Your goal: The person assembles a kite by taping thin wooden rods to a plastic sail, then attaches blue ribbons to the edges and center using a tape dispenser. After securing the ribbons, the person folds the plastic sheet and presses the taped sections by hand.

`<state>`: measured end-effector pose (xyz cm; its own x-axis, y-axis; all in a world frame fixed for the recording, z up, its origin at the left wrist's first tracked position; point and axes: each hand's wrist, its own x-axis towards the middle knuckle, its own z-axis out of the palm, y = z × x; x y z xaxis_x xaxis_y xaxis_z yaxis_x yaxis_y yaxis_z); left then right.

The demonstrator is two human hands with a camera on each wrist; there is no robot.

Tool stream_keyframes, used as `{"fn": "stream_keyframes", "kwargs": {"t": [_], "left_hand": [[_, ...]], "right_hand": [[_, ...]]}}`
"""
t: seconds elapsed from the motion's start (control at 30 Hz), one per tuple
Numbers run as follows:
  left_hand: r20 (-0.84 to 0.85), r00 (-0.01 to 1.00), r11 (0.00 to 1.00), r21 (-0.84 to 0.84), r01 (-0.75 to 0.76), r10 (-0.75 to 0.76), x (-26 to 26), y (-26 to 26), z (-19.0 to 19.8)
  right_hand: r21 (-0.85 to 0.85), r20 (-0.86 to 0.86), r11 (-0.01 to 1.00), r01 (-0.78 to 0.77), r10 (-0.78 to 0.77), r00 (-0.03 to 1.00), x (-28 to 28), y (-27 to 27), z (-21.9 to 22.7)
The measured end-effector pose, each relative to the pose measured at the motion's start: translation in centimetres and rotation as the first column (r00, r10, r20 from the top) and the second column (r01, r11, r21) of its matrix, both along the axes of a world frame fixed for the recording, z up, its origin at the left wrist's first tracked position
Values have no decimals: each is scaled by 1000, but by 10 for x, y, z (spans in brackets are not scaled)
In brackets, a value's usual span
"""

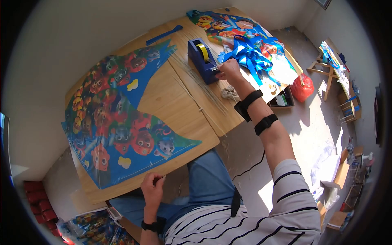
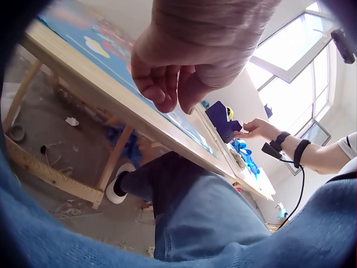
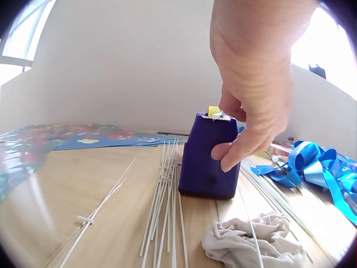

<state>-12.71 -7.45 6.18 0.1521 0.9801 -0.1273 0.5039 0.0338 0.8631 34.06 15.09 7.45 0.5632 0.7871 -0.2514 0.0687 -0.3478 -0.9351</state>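
My right hand (image 1: pixel 231 72) is at the cutting end of a dark blue tape dispenser (image 1: pixel 198 61) holding a yellow-cored roll. In the right wrist view its fingers pinch the clear tape (image 3: pixel 216 117) at the toothed edge, with other fingertips against the dispenser's front. My left hand (image 1: pixel 152 191) is at the table's front edge above the lap, its fingers loosely curled and nothing plainly visible in them. Beside it, a blue sheet (image 1: pixel 134 96) printed with cartoon dogs spreads over the left of the table. Thin white rods (image 3: pixel 165 206) lie beside the dispenser.
Blue ribbon (image 1: pixel 249 57) is heaped on another printed sheet (image 1: pixel 261 32) at the back right. A crumpled whitish cloth (image 3: pixel 254 240) lies before the dispenser. A red bag (image 1: pixel 302 87) and an open box (image 1: pixel 283 99) stand beyond the table's right edge.
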Motion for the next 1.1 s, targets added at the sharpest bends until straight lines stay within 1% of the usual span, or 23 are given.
{"fn": "stream_keyframes", "kwargs": {"t": [0.13, 0.23, 0.27, 0.3, 0.33, 0.37, 0.47, 0.57, 0.67, 0.77, 0.87, 0.97, 1.07, 1.1], "left_hand": [[4, 1000, 1000, -28, -1, 1, 0, -1, 0], [-1, 1000, 1000, -26, -7, 7, -3, -1, 1], [4, 1000, 999, -31, -16, 16, -4, -1, 1], [10, 1000, 999, -36, -25, 25, -5, -2, 0], [11, 999, 999, -40, -29, 30, -7, -2, -1], [11, 999, 999, -44, -32, 32, -9, -2, -1], [-2, 999, 999, -43, -32, 32, -10, -1, -1], [-7, 1000, 999, -44, -20, 20, -9, 0, 2], [-3, 1000, 999, -30, -21, 20, -10, 2, 0], [-11, 1000, 1000, -18, -25, 25, -11, 0, 3], [-9, 1000, 999, -20, -29, 29, -12, -1, 5], [-8, 999, 999, -22, -34, 34, -15, 0, 3], [-4, 999, 998, -32, -50, 50, -16, 0, 2], [-2, 998, 998, -36, -57, 57, -16, 1, 3]], "right_hand": [[128, -87, 990, -50, 62, 994, -11, -19, 0], [105, -206, 994, -42, 63, 976, -17, -34, -4], [76, -340, 996, 46, -17, 940, -20, -39, -6], [35, -463, 991, 128, -98, 881, -23, -44, -9], [-17, -574, 979, 204, -177, 799, -24, -46, -16], [-61, -659, 973, 220, -205, 724, -16, -48, -29], [36, -706, 970, 240, -145, 694, -23, -59, -21], [108, -812, 944, 313, -99, 576, -31, -50, -18], [38, -831, 946, 321, -149, 536, -36, -40, -23], [64, -757, 916, 397, -215, 617, -43, -35, -19], [206, -618, 931, 302, -116, 778, -36, -34, -30], [172, -595, 921, 348, -185, 783, -40, -31, -31], [190, -589, 913, 360, -187, 786, -41, -31, -35], [211, -557, 910, 356, -187, 810, -42, -30, -36]]}}
